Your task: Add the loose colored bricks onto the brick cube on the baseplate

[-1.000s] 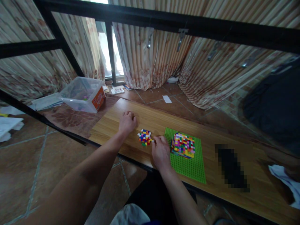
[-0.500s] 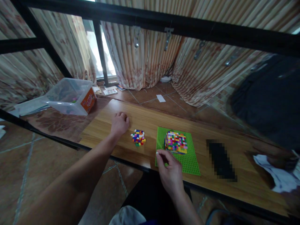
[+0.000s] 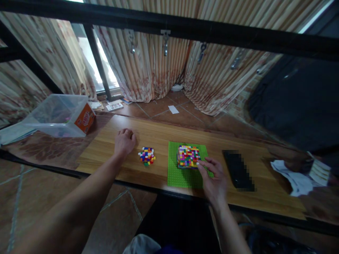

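Pinching a white brick (image 3: 198,163), the right hand (image 3: 215,179) hung at the block stack's near-right corner (image 3: 196,165). The left hand (image 3: 124,142) lay curled farther off, contents hidden from me.

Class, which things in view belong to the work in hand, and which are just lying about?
In use:
block of multicoloured plastic bricks, at right hand
green studded plastic baseplate
loose multicoloured plastic bricks

Lying about:
orange-labelled clear plastic bin
white rectangular paper
black oblong, pixelated

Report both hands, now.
Left hand: fingers bent, on the wooden table; whether it holds anything cannot be told.
Right hand: fingertips closed, apparently on a small white brick, at the block's near right corner.
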A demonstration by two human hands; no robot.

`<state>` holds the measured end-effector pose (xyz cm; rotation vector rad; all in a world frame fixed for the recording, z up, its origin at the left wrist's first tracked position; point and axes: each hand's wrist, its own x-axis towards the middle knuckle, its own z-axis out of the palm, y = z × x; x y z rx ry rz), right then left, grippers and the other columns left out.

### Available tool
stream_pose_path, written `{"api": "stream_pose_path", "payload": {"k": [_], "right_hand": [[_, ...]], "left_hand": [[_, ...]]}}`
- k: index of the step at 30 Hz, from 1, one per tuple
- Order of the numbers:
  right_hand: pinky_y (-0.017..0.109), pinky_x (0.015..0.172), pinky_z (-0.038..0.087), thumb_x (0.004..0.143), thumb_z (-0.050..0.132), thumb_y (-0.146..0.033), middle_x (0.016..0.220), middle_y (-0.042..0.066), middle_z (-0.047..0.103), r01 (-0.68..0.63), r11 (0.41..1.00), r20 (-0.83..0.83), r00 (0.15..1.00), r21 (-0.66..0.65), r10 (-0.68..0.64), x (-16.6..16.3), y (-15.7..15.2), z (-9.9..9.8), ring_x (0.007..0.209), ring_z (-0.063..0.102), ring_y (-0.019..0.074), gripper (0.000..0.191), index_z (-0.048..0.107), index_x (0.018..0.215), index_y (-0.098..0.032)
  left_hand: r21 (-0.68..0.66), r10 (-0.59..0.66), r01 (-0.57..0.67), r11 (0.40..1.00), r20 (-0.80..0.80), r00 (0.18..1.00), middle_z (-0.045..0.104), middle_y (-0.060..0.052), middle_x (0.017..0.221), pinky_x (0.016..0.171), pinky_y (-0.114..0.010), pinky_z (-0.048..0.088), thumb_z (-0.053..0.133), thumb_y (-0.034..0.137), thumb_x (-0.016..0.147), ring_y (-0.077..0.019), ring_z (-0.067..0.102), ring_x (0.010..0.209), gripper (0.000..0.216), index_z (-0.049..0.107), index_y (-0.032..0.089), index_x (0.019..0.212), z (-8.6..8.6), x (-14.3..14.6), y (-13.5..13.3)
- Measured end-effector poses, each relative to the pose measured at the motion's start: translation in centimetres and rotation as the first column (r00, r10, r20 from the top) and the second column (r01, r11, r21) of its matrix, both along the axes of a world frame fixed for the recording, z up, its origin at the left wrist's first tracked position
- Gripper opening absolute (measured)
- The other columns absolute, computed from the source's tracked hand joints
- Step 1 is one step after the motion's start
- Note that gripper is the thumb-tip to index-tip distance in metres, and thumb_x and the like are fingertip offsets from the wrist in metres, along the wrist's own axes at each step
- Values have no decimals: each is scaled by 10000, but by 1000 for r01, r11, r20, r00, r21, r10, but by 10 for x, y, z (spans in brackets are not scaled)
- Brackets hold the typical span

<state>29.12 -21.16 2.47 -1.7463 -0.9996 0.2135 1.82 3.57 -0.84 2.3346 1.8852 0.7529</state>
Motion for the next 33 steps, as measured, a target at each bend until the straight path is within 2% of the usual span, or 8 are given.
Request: {"api": "stream_pose_path", "payload": {"k": [3, 9, 12, 15, 18, 23, 29, 33], "right_hand": [[464, 1012, 399, 798, 670, -428, 1193, 66, 590, -18, 1000, -2, 1000, -15, 18, 2, 5, -6, 1134, 545, 236, 204, 765, 844, -254], [461, 1026, 390, 773, 695, -415, 1208, 66, 599, -43, 999, -92, 995, 3, 43, 3, 10, -11, 1145, 550, 230, 186, 769, 824, -252], [456, 1012, 410, 725, 736, -400, 1190, 72, 625, -41, 998, -243, 969, 47, 52, 3, 14, -14, 1133, 571, 232, 185, 765, 803, -235], [448, 987, 434, 664, 781, -380, 1111, 73, 678, -19, 995, -431, 900, 100, 61, 1, 17, -17, 1118, 594, 238, 222, 759, 817, -222], [440, 950, 459, 629, 801, -363, 1043, 61, 717, -5, 994, -530, 846, 105, 60, 0, 19, -18, 1045, 628, 229, 297, 752, 884, -219], [412, 863, 501, 602, 809, -344, 948, 41, 738, -20, 994, -600, 795, 112, 84, 1, 21, -16, 893, 661, 203, 351, 746, 921, -212], [387, 837, 510, 568, 822, -305, 897, 24, 743, -16, 994, -647, 758, 109, 83, 0, 22, -11, 851, 663, 184, 334, 744, 881, -216], [395, 822, 521, 573, 818, -327, 891, 28, 746, -19, 993, -633, 769, 116, 89, -2, 23, -9, 840, 667, 190, 324, 740, 866, -212]], "left_hand": [[-3, -6, 6, 1000, -6, 1000, 652, -121, 1083, 1010, -421, 411, 445, 304, 847, -293, 546, 1078, 271, 662, 188, 961, 0, 0, 1], [-17, -5, 5, 1000, 9, 1000, 645, -133, 1123, 996, -438, 417, 453, 298, 843, -307, 534, 1110, 274, 656, 185, 989, 1, 0, -1], [-16, -5, 5, 1000, 3, 1000, 648, -132, 1108, 999, -436, 416, 450, 307, 848, -306, 540, 1098, 272, 657, 183, 972, 2, 0, -1], [-17, -3, 3, 1000, 0, 1000, 649, -126, 1103, 1003, -431, 414, 451, 307, 848, -300, 546, 1093, 269, 657, 188, 971, 1, 0, -1], [-18, -4, 4, 1000, 5, 1000, 643, -129, 1117, 1005, -431, 411, 454, 302, 845, -302, 541, 1106, 277, 656, 184, 994, 1, 0, 0], [-12, -1, 1, 1000, 9, 1000, 643, -127, 1103, 993, -438, 414, 446, 314, 851, -305, 540, 1084, 280, 661, 191, 981, 0, 0, -1], [-15, 4, -4, 1000, 11, 1000, 637, -125, 1106, 1007, -424, 406, 436, 310, 856, -292, 539, 1086, 280, 656, 188, 978, 1, 1, -2], [-20, -9, 10, 1000, 15, 1000, 636, -130, 1096, 1014, -428, 399, 426, 304, 862, -292, 536, 1090, 278, 655, 186, 964, 2, 1, -3]]}}
